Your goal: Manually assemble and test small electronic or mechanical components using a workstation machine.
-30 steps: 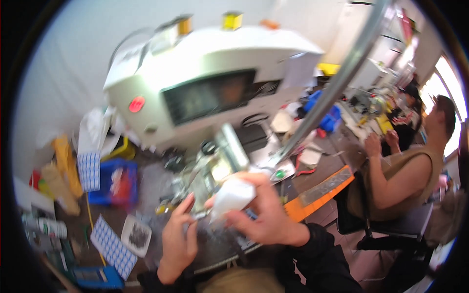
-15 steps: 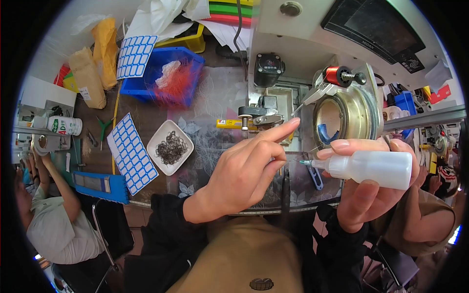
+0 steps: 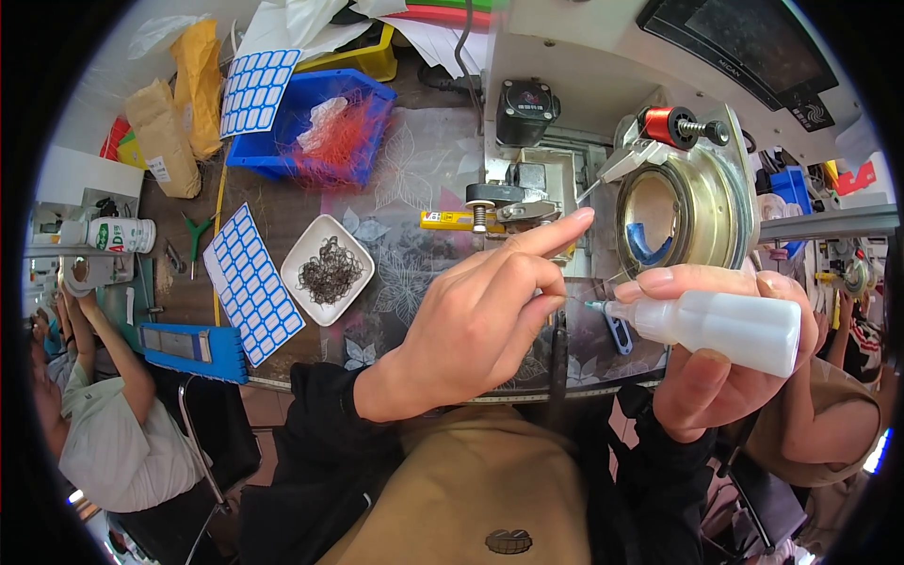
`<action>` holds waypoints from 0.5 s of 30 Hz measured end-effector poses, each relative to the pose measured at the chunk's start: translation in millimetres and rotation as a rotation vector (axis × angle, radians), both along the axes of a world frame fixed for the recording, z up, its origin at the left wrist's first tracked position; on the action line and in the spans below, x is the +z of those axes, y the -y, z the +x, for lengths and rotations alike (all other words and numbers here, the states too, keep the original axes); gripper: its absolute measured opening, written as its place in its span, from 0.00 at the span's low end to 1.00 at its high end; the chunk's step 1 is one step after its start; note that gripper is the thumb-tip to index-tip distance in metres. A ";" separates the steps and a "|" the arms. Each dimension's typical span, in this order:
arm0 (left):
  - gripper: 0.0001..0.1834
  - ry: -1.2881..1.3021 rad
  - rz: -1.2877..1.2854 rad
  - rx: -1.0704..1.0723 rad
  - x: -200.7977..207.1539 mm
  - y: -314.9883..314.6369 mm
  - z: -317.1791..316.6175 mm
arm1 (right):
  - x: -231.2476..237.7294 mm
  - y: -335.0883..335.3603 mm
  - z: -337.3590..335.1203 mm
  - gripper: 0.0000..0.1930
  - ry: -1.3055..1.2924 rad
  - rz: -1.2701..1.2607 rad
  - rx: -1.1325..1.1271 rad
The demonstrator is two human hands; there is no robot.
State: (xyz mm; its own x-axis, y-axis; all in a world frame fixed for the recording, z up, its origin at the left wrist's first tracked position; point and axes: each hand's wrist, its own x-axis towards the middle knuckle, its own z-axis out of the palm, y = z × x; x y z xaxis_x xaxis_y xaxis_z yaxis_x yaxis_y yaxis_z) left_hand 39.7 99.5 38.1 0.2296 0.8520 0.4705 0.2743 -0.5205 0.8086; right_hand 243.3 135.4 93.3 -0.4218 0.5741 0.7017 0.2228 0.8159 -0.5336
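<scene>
My right hand (image 3: 702, 377) grips a white plastic squeeze bottle (image 3: 730, 325), held nearly level with its teal needle tip toward the left. Close by that tip, my left hand (image 3: 490, 315) has thumb and middle finger pinched together, index finger stretched out. A very thin line shows between the pinch and the bottle tip; whether it is the needle or a fine wire I cannot tell. Beyond both hands stands a winding machine with a metal ring (image 3: 650, 221) that has a blue piece inside, and a red wire spool (image 3: 667, 126) above it.
A white dish (image 3: 364, 283) of small dark wire coils sits left of my left hand. Further back are a blue bin (image 3: 247, 151) with red wire and a yellow cutter knife (image 3: 444, 220). Label sheets (image 3: 250, 282) and green snips (image 3: 196, 240) lie leftward. People sit at both sides.
The view has shifted slightly. My left hand's pinch and the bottle tip remain close together, and the thin line between them shows more clearly. Both grips look the same.
</scene>
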 end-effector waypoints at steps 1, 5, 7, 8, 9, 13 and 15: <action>0.12 0.001 -0.001 0.000 -0.4 0.1 0.0 | 0.7 0.0 0.3 0.30 0.009 0.005 0.007; 0.12 0.024 -0.002 -0.008 -2.0 0.0 0.3 | 3.1 5.0 1.4 0.30 0.107 0.009 -0.099; 0.11 0.013 0.002 -0.010 -1.2 0.0 0.5 | -0.4 2.1 -1.7 0.30 -0.002 -0.001 -0.001; 0.11 0.013 0.001 -0.011 -2.6 -1.0 1.6 | -0.5 2.1 -2.1 0.30 -0.002 -0.002 -0.002; 0.12 0.015 0.056 0.028 -5.0 -2.6 3.0 | -0.1 1.9 -2.7 0.30 -0.004 -0.008 0.004; 0.12 0.015 0.113 0.066 -8.3 -3.7 3.3 | 2.0 3.1 -3.4 0.30 0.020 -0.025 0.004; 0.12 0.017 0.110 0.067 -8.4 -3.5 3.9 | 1.7 0.9 -2.6 0.29 0.018 -0.017 0.020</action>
